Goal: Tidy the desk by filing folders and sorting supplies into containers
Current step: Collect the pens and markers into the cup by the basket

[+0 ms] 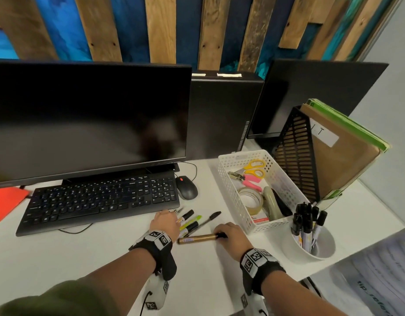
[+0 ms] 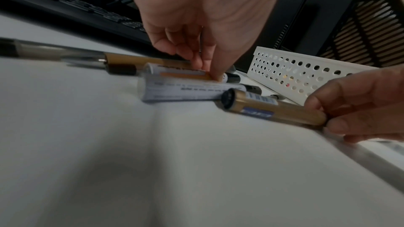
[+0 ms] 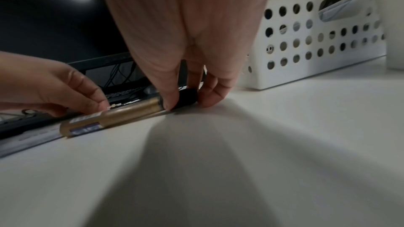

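— Crowding the white bench (image 1: 60, 258) right now: a black keyboard (image 1: 101, 201) and mouse (image 1: 186, 188) under the dark monitor (image 1: 87, 119), a white perforated basket (image 1: 236, 201) holding yellow-handled scissors (image 1: 255, 168), a tape roll (image 1: 250, 200) and a stapler (image 1: 273, 205), and a black mesh file holder (image 1: 296, 153) with a brown folder (image 1: 342, 156) and green folders (image 1: 347, 124) stood in it.

— And the markers?

— A white cup (image 1: 320, 247) near the bench's right edge bristles with black-capped markers (image 1: 307, 222). Loose ones lie between keyboard and basket: a yellow highlighter (image 1: 192, 221), a thin black pen (image 1: 207, 220), a white-barrelled marker (image 2: 188, 91). Nothing blocks the run to the cup but the basket's near corner.

— Hands?

— Both low, palms down. The right hand (image 1: 230, 236) pinches the gold marker (image 1: 197, 238) at its black cap, thumb on one side, fingers (image 3: 210, 92) on the other; the barrel lies almost flat on the bench, pointing left. The left hand (image 1: 165, 222) has curled fingertips (image 2: 196, 58) pinching down on a marker in the loose pile, just beside the keyboard's front edge.

— Anything far left?

— An orange folder (image 1: 5, 204) pokes in beside the keyboard.
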### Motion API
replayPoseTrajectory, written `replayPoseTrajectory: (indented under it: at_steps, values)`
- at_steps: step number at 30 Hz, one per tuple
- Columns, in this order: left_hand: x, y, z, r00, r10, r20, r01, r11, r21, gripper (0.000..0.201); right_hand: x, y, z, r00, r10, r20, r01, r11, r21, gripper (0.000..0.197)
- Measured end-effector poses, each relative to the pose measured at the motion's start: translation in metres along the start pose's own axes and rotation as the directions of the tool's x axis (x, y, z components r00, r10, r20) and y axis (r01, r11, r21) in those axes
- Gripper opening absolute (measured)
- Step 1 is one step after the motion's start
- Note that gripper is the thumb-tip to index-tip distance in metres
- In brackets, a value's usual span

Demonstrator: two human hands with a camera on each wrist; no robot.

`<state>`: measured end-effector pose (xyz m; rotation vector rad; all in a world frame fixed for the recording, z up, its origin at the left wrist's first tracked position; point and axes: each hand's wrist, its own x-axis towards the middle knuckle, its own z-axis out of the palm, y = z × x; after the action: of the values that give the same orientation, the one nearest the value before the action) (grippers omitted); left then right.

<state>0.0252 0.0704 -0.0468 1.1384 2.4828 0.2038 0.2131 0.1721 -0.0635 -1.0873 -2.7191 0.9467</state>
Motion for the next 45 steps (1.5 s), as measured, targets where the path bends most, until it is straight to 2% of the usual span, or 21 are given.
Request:
replayPoseTrajectory:
  at_steps: [3, 5, 8, 11, 15, 18, 20, 22, 26, 28, 30, 32, 35, 37, 41, 45]
  values:
    - [-0.004, 0.005, -0.004, 0.999, 0.002, -0.045, -0.004, 0.998, -0.06, 0.027, -0.004, 0.0, -0.011, 1.0, 0.026, 0.014, -0.027, 0.995, 0.098, 0.021]
    - [-0.007, 0.01, -0.007, 0.998, -0.002, -0.064, -0.006, 0.993, -0.121, 0.026, -0.006, -0.001, -0.019, 0.999, 0.043, -0.001, -0.042, 0.973, 0.228, 0.017]
    - [-0.011, 0.021, -0.011, 0.996, -0.027, -0.08, 0.007, 0.969, -0.246, 0.023, -0.012, -0.002, -0.03, 0.991, 0.111, -0.075, -0.062, 0.875, 0.48, 0.028]
    - [-0.021, 0.041, -0.009, 0.992, -0.045, -0.116, -0.004, 0.918, -0.396, 0.021, -0.023, -0.001, -0.049, 0.983, 0.146, -0.109, -0.042, 0.764, 0.643, 0.03]
    - [-0.038, 0.077, -0.002, 0.984, 0.037, -0.176, -0.135, 0.795, -0.591, 0.027, -0.04, 0.0, -0.084, 0.98, 0.132, -0.148, 0.007, 0.724, 0.69, 0.022]
    - [-0.048, 0.11, 0.002, 0.968, 0.078, -0.239, -0.219, 0.725, -0.653, 0.017, -0.055, 0.008, -0.119, 0.974, 0.12, -0.19, 0.052, 0.703, 0.709, 0.017]
    - [-0.056, 0.136, 0.002, 0.962, 0.103, -0.254, -0.259, 0.648, -0.716, 0.01, -0.066, 0.017, -0.144, 0.968, 0.11, -0.226, 0.085, 0.702, 0.707, 0.018]
    - [-0.063, 0.16, 0.0, 0.952, 0.121, -0.28, -0.296, 0.578, -0.76, 0.011, -0.075, 0.026, -0.168, 0.954, 0.119, -0.276, 0.118, 0.697, 0.707, 0.02]
    - [-0.077, 0.216, -0.001, 0.941, 0.191, -0.281, -0.339, 0.472, -0.814, 0.03, -0.096, 0.056, -0.215, 0.899, 0.169, -0.404, 0.183, 0.692, 0.698, 0.021]
    - [-0.079, 0.226, -0.004, 0.93, 0.242, -0.277, -0.358, 0.42, -0.834, 0.057, -0.098, 0.066, -0.224, 0.875, 0.207, -0.438, 0.183, 0.696, 0.694, 0.015]
    - [-0.08, 0.237, -0.004, 0.903, 0.296, -0.312, -0.42, 0.45, -0.788, 0.076, -0.101, 0.077, -0.228, 0.862, 0.234, -0.45, 0.16, 0.716, 0.679, 0.004]
    - [-0.081, 0.251, 0.0, 0.873, 0.353, -0.336, -0.475, 0.464, -0.748, 0.084, -0.106, 0.091, -0.231, 0.85, 0.259, -0.458, 0.127, 0.743, 0.657, 0.005]
    - [-0.083, 0.266, 0.007, 0.849, 0.416, -0.325, -0.504, 0.455, -0.734, 0.081, -0.109, 0.105, -0.227, 0.837, 0.264, -0.479, 0.074, 0.813, 0.578, 0.02]
    - [-0.085, 0.272, 0.013, 0.839, 0.444, -0.314, -0.524, 0.505, -0.686, 0.074, -0.11, 0.112, -0.22, 0.842, 0.247, -0.479, 0.035, 0.862, 0.505, 0.022]
    - [-0.087, 0.278, 0.028, 0.769, 0.554, -0.318, -0.637, 0.699, -0.324, 0.061, -0.109, 0.125, -0.204, 0.859, 0.17, -0.483, 0.009, 0.938, 0.347, 0.019]
    - [-0.08, 0.271, 0.05, 0.671, 0.634, -0.386, -0.694, 0.719, -0.026, 0.052, -0.105, 0.132, -0.196, 0.88, 0.135, -0.456, -0.013, 0.966, 0.26, 0.022]
